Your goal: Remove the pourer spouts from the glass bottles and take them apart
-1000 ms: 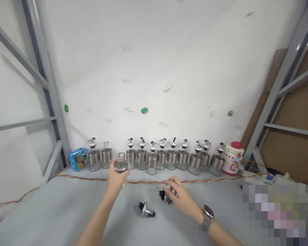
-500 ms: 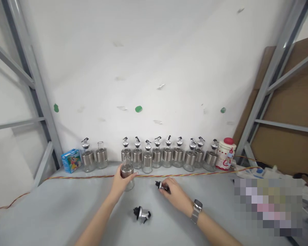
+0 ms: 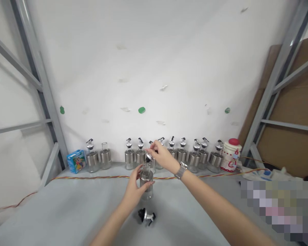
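Around the steel band of a glass oil bottle [image 3: 146, 177] my left hand [image 3: 136, 187] is closed, and the bottle is upright. Directly above its open neck, my right hand [image 3: 164, 158] pinches a pourer stopper [image 3: 148, 158] with its black plug pointing down. The plug is at or just over the mouth; whether it has entered cannot be made out. A second pourer stopper [image 3: 146, 216] lies on its side on the grey table [image 3: 184, 218], nearer to me than the bottle.
Several oil bottles with pourers [image 3: 194, 160] line the wall. At the left stand an uncapped bottle [image 3: 105, 157], a capped bottle [image 3: 92, 160] and a blue box [image 3: 76, 161]. A white jar with a red lid [image 3: 231, 155] ends the row. A twisted cord [image 3: 92, 177] crosses the table.
My left hand has brought the bottle right and slightly nearer. My right hand has raised the pourer stopper from near the table to above the bottle's neck, turning its plug downward.
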{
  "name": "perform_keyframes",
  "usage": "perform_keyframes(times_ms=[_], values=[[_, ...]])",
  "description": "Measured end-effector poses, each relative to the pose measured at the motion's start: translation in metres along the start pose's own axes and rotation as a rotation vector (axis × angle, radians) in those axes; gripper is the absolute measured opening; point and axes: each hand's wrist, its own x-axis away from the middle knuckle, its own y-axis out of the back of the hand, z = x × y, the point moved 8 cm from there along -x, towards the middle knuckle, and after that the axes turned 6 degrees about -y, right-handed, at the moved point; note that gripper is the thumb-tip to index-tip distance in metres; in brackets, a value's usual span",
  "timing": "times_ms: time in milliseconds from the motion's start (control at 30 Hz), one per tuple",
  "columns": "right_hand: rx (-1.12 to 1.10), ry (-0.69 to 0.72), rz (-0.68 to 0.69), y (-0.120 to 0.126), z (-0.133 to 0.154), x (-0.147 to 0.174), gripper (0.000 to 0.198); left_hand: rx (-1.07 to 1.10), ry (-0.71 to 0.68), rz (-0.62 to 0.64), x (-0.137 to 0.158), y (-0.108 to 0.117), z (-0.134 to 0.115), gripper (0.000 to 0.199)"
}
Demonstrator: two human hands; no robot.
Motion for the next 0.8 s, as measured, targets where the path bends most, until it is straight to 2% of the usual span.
perform_keyframes(times_ms=[167, 267, 400, 533, 800], values=[[0.156, -0.013, 0.164, -0.015, -0.003, -0.005, 0.02, 0.014, 0.039, 0.054, 0.003, -0.006, -0.004, 0.064], [0.246, 0.061, 0.192, -0.016, 0.004, -0.004, 0.02, 0.032, 0.04, 0.073, 0.004, -0.009, -0.007, 0.062], [0.278, 0.106, 0.214, -0.024, 0.014, -0.003, 0.031, 0.034, 0.037, 0.09, 0.007, -0.015, -0.007, 0.06], [0.279, 0.132, 0.192, -0.032, 0.016, 0.004, 0.032, 0.018, 0.035, 0.084, 0.008, -0.016, -0.004, 0.059], [0.161, 0.148, 0.121, -0.031, 0.008, 0.014, 0.038, -0.008, -0.023, 0.093, 0.006, -0.018, 0.002, 0.057]])
